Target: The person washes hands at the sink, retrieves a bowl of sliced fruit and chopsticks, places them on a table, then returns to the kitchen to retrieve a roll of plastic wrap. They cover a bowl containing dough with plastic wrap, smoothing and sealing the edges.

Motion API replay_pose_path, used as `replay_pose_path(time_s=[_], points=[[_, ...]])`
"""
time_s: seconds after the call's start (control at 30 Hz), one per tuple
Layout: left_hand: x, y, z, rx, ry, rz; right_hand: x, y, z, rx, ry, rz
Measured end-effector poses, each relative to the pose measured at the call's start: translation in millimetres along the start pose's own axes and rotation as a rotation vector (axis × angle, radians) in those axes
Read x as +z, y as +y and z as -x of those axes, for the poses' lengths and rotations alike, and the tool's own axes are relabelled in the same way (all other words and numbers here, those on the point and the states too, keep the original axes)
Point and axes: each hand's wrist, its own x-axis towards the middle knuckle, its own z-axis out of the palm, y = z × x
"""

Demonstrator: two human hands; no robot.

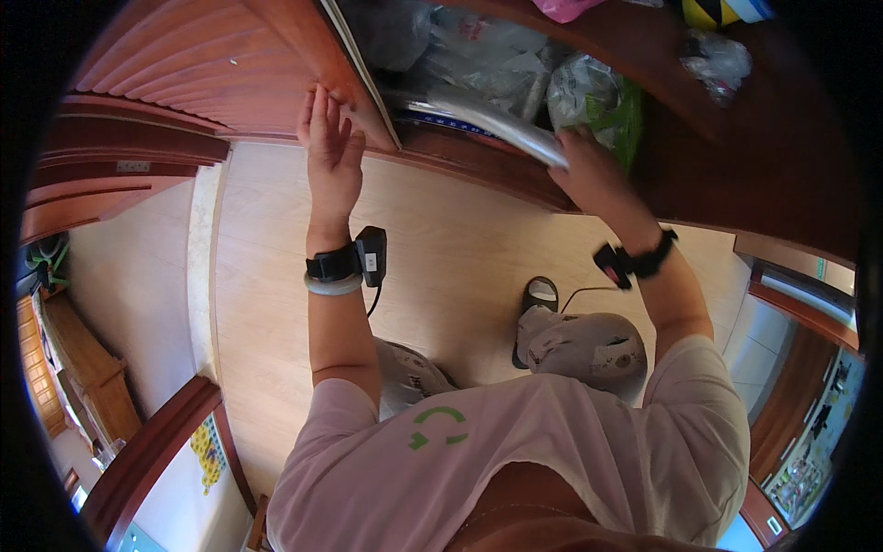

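My left hand is raised against the reddish-brown wooden cabinet door. Its fingers are stretched out near the door's edge, and nothing is in them. In my right hand is one end of a long silvery roll, perhaps film or foil. The roll slants across the front of the cabinet compartment, its far end among the contents. Clear plastic bags lie behind it. A white and green plastic bag stands right by my right hand. Under the roll shows a blue strip with writing.
Above the compartment, a crumpled clear bag lies on the dark wooden top, with a pink item farther back. A slippered foot and bent knee are on the pale floor. A wooden door frame stands at lower left.
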Motion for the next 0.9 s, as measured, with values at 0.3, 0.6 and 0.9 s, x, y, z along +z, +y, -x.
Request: replay_pose_path(time_s=[0.3,0.6,0.9], points=[[14.0,-7.6,4.6,-0.022,0.071,0.110,-48.1,49.4,121.2,0.146,-0.353,-0.035],[80.7,65.2,27.0,-0.178,-0.151,-0.135,-170.7,71.0,185.9,0.298,-0.693,0.174],[106.4,189.0,22.5,-0.331,-0.477,-0.065,-225.9,103.9,301.3,0.635,-0.748,-0.055]])
